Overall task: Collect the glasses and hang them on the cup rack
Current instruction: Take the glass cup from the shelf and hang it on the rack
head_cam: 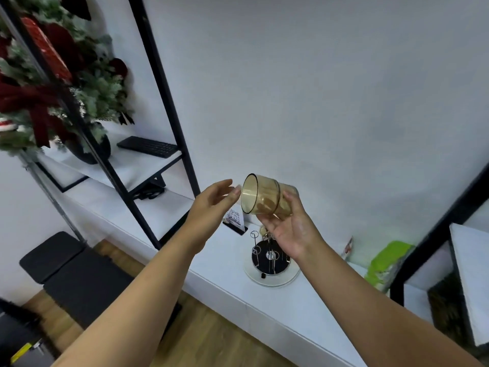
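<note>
— Amber-tinted and see-through, the glass (pixel 266 195) is held up in the air by the right hand (pixel 289 229), well above the white counter (pixel 232 295). How is it gripped?

— It is gripped near its base, with the fingers wrapped round the far side and the thumb pressed on the near side. It is tipped on its side, so that its dark-rimmed mouth is turned toward the left hand (pixel 211 205).

— Is the glass touched by the left hand?

— Whether the fingertips meet the rim cannot be told; they are seen just beside it. The left hand is held open, its fingers stretched out and slightly spread, with nothing clasped in them.

— Where is the cup rack (pixel 268 256) found?

— It is seen below the right hand, on the counter: a dark round base set on a pale round plate (pixel 272 282), with thin metal wires rising from it. Part of it is hidden by the right wrist. No glass can be made out on the wires that show.

— What else is placed near it?

— A small card stand with a printed code (pixel 234 219) is set behind the rack, and a green packet (pixel 387 263) lies to the right. On the black-framed shelf (pixel 148 165) to the left, a keyboard (pixel 148 146) and a potted festive arrangement (pixel 53 83) are seen.
</note>
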